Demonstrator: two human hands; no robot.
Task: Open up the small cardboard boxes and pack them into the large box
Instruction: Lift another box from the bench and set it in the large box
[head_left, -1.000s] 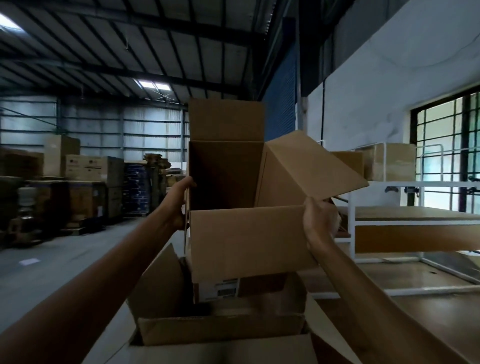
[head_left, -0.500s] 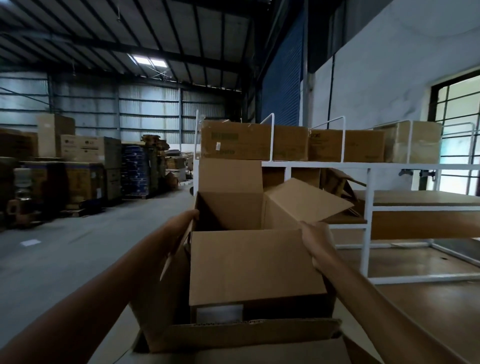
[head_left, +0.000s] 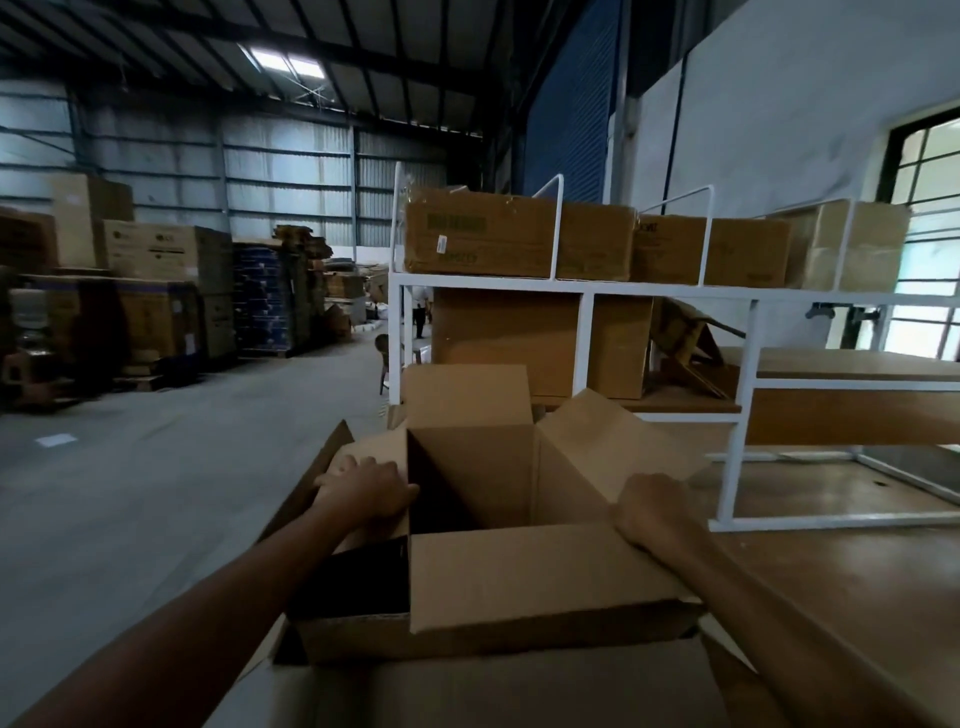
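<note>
Left hand (head_left: 363, 488) on the left flap of the small brown cardboard box (head_left: 524, 577), fingers close together, curled over the flap edge. Box open, sitting inside the large brown cardboard box (head_left: 467, 693), toward its right wall. Right hand (head_left: 652, 512) grips the right rim, fingers curled, tips hidden. White metal rack (head_left: 737, 415) behind.

I see a plain tan small box (head_left: 530, 582) and a matching tan large box (head_left: 467, 696). The rack (head_left: 493, 285) is white, the shutter (head_left: 566, 130) ribbed blue, and the floor (head_left: 130, 493) grey.
</note>
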